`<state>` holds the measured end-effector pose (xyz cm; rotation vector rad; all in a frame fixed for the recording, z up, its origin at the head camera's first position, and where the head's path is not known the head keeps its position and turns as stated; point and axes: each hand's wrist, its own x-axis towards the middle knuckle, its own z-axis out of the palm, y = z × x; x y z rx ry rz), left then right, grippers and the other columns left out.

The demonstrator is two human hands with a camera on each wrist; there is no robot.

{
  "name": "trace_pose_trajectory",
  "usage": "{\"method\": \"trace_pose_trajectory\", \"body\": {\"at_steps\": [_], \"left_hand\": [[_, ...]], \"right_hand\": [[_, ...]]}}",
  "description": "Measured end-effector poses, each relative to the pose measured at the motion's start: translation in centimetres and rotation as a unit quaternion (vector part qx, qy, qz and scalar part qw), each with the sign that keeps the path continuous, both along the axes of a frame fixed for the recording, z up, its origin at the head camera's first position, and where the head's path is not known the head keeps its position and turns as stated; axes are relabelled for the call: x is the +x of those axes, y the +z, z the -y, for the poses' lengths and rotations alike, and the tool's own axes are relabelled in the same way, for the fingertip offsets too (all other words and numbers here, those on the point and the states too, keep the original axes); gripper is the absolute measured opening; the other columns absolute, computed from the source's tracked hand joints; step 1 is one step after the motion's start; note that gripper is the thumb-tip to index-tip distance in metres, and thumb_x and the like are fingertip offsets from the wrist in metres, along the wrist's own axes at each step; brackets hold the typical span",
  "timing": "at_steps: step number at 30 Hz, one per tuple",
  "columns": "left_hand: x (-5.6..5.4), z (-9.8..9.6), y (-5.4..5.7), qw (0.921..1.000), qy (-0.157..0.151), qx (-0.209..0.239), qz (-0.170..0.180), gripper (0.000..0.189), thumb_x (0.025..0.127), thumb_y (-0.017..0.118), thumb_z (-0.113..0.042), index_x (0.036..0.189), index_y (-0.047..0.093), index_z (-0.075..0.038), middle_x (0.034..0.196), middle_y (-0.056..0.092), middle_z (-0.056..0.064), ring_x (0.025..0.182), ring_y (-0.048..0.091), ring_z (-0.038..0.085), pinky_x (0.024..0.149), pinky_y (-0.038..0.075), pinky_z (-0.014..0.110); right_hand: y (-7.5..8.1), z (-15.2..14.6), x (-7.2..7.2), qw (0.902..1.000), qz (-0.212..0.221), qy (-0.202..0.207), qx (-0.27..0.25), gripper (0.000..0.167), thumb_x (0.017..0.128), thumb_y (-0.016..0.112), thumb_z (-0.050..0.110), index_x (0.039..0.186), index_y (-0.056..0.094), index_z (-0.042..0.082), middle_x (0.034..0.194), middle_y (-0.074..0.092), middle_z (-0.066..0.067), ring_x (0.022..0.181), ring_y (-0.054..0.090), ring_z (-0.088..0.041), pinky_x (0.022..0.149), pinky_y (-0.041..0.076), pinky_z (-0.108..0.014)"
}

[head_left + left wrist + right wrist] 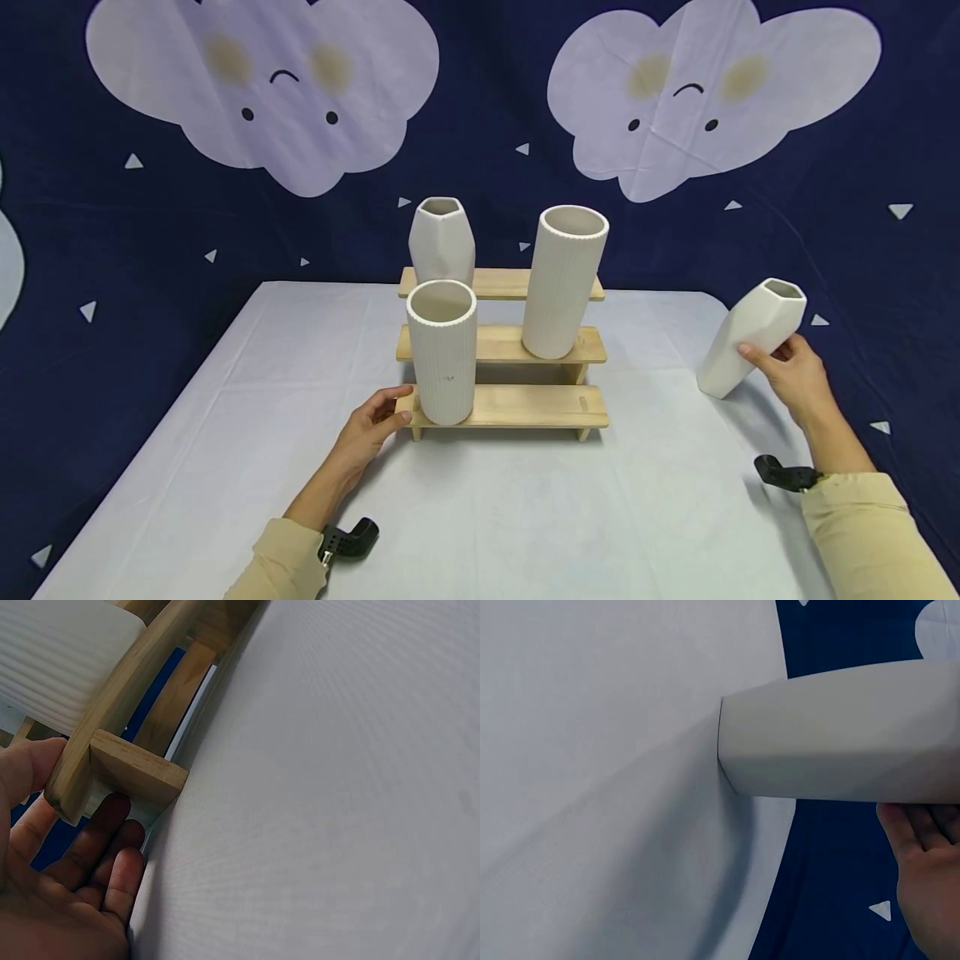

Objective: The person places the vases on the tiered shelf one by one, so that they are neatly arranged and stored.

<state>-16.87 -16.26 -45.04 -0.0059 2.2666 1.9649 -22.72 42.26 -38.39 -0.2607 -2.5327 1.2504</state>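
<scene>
At the right of the table, my right hand (798, 379) grips a white faceted vase (750, 337) by its side. The vase's base (731, 746) is at the white cloth in the right wrist view. My left hand (367, 433) holds the left end of the lowest board of a three-step wooden stand (532, 406). In the left wrist view the thumb lies on the board (71, 769), with the fingers (112, 814) beneath it. Close to that hand, a ribbed white cylindrical vase (444, 358) stands on the lowest step.
A taller ribbed vase (564, 283) stands on the middle step, at the right. Behind the front vase is another faceted vase (442, 242), its base hidden. White cloth (495, 508) covers the table; a dark blue curtain (480, 100) with clouds hangs behind.
</scene>
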Motion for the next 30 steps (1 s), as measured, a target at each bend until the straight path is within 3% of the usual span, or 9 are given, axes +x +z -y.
{"method": "trace_pose_trajectory", "body": {"at_steps": [4,9,14,22,30], "left_hand": [[0.1,0.0,0.1,1.0000,-0.002,0.004,-0.002,0.048,0.088,0.066,-0.023,0.133,0.050,-0.014,0.124,0.052,0.011,0.106,0.050,0.012,0.087,0.045,0.020],[0.2,0.0,0.2,1.0000,-0.001,0.004,-0.003,0.049,0.088,0.066,-0.022,0.134,0.050,-0.013,0.123,0.052,0.010,0.105,0.050,0.011,0.087,0.045,0.020],[0.3,-0.1,0.3,0.9999,0.000,0.000,-0.012,0.048,0.088,0.066,-0.020,0.133,0.051,-0.013,0.122,0.053,0.011,0.104,0.050,0.011,0.086,0.044,0.019],[0.2,-0.1,0.2,0.9998,-0.006,0.000,-0.018,0.047,0.089,0.065,-0.019,0.133,0.051,-0.012,0.123,0.053,0.013,0.104,0.051,0.011,0.086,0.044,0.020],[0.3,-0.1,0.4,0.9998,-0.007,-0.006,-0.018,0.047,0.089,0.065,-0.021,0.133,0.051,-0.014,0.122,0.053,0.012,0.104,0.050,0.012,0.086,0.044,0.021]], "right_hand": [[-0.1,-0.3,-0.1,0.9989,-0.031,0.031,-0.017,0.055,0.088,0.067,0.027,0.133,0.040,0.014,0.103,0.046,0.026,0.092,0.043,0.012,0.073,0.035,-0.001],[-0.3,-0.3,-0.1,0.9983,-0.036,0.040,-0.023,0.051,0.087,0.068,0.025,0.129,0.040,0.022,0.098,0.042,0.031,0.092,0.043,0.012,0.073,0.035,-0.001],[-0.6,-0.2,-0.1,0.9993,-0.021,0.028,-0.013,0.058,0.086,0.068,0.028,0.133,0.038,0.011,0.100,0.043,0.026,0.089,0.043,0.012,0.071,0.036,-0.002],[-1.1,-0.1,-0.1,0.9999,0.001,-0.003,0.012,0.076,0.086,0.067,0.035,0.142,0.031,-0.001,0.123,0.050,-0.011,0.092,0.042,0.011,0.070,0.035,-0.002],[-1.2,0.2,0.0,0.9996,-0.007,-0.027,0.009,0.075,0.085,0.068,0.036,0.141,0.033,0.000,0.126,0.050,-0.014,0.091,0.042,0.012,0.071,0.035,-0.001]]}}
